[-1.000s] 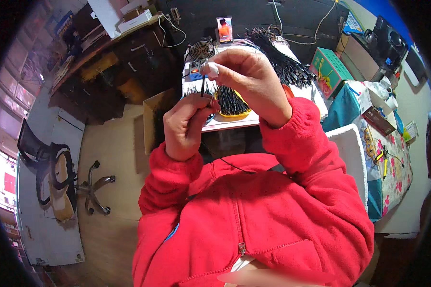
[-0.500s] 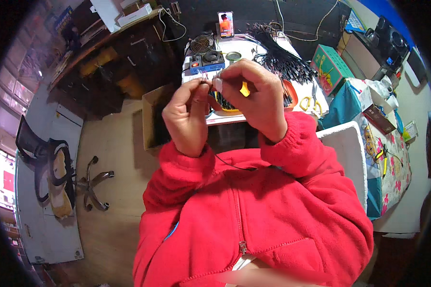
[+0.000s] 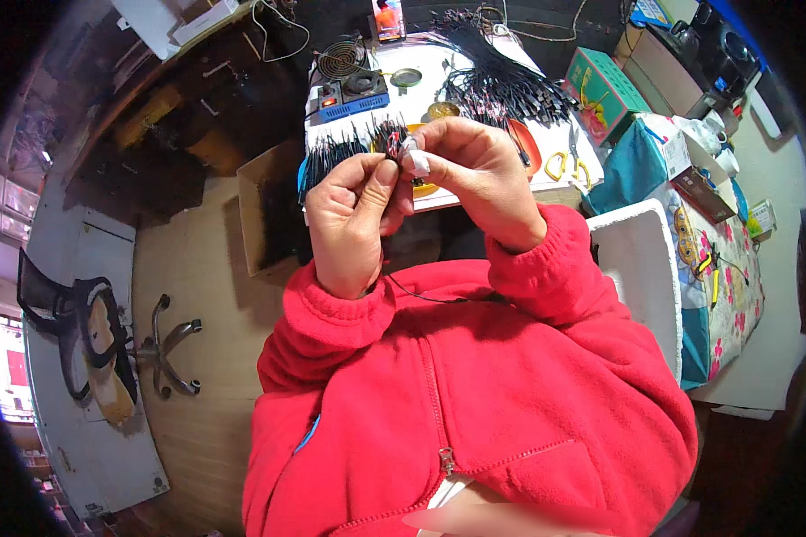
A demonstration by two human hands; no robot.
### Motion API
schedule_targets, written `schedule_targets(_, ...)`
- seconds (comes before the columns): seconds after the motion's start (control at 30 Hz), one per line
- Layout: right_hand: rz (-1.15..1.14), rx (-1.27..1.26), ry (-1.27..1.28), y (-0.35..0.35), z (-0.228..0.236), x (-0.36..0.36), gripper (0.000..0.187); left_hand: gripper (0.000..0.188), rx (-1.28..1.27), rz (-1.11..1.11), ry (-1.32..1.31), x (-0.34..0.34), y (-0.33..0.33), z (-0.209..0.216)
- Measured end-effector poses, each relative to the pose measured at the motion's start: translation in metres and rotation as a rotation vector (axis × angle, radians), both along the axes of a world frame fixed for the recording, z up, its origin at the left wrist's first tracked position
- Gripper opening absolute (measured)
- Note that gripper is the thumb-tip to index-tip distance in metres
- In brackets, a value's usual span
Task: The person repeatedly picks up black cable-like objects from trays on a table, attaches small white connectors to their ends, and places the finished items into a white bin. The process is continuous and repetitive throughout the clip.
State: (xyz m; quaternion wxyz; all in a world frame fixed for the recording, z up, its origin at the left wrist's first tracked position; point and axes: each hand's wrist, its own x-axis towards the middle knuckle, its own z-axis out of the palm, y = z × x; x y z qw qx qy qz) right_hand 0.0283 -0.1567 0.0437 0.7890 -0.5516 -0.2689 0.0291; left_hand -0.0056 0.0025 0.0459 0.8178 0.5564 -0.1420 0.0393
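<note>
Before my chest, above the table's near edge, my two hands meet at the fingertips. My left hand (image 3: 354, 215) is closed, its thumb and forefinger pinching the end of a thin black cable (image 3: 412, 293) that trails down across my red jacket. Close beside it, my right hand (image 3: 488, 179) pinches at the same spot. A small white wrap (image 3: 415, 163) shows at its thumb tip; whether it is tape or a dressing I cannot tell. The cable's very end is hidden by my fingers. Directly behind my hands stand upright bundles of black cables (image 3: 336, 154) with bare-looking tips.
A blue box with a lit red switch (image 3: 354, 103) and a round metal dish (image 3: 407, 77) sit farther back. More black cables (image 3: 515, 85) lie at the back right, near an orange tray (image 3: 525, 148) and yellow-handled scissors (image 3: 570, 164). A white foam box (image 3: 640, 282) stands right.
The whole view has shifted, with the table appearing farther left and higher. My right fingers have straightened somewhat, and the cable bundles behind my hands show more. Both hands stay together.
</note>
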Motion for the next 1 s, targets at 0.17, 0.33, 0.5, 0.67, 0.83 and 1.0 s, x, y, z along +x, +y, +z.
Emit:
schedule_targets(0.17,-0.112,-0.001,-0.042,0.004,-0.003,0.003,0.01,0.015,0.091,0.049,-0.011,0.002,-0.004,-0.004)
schedule_targets(0.33,-0.159,-0.014,-0.098,0.005,-0.011,0.006,0.011,0.015,0.097,0.067,-0.025,0.002,-0.002,-0.01)
schedule_targets(0.5,0.162,0.35,0.102,0.012,-0.022,0.002,0.012,0.017,-0.076,-0.059,-0.016,0.001,-0.002,-0.017)
schedule_targets(0.67,0.331,0.519,0.338,0.018,-0.027,-0.004,0.011,0.016,-0.191,-0.1,-0.006,-0.001,-0.003,-0.021)
schedule_targets(0.83,0.531,0.444,0.429,0.008,-0.024,0.001,0.017,0.017,-0.103,-0.201,0.056,0.001,0.009,-0.02)
schedule_targets(1.0,0.513,0.37,0.474,0.001,-0.024,0.003,0.015,0.016,-0.009,-0.274,0.096,0.004,0.016,-0.021)
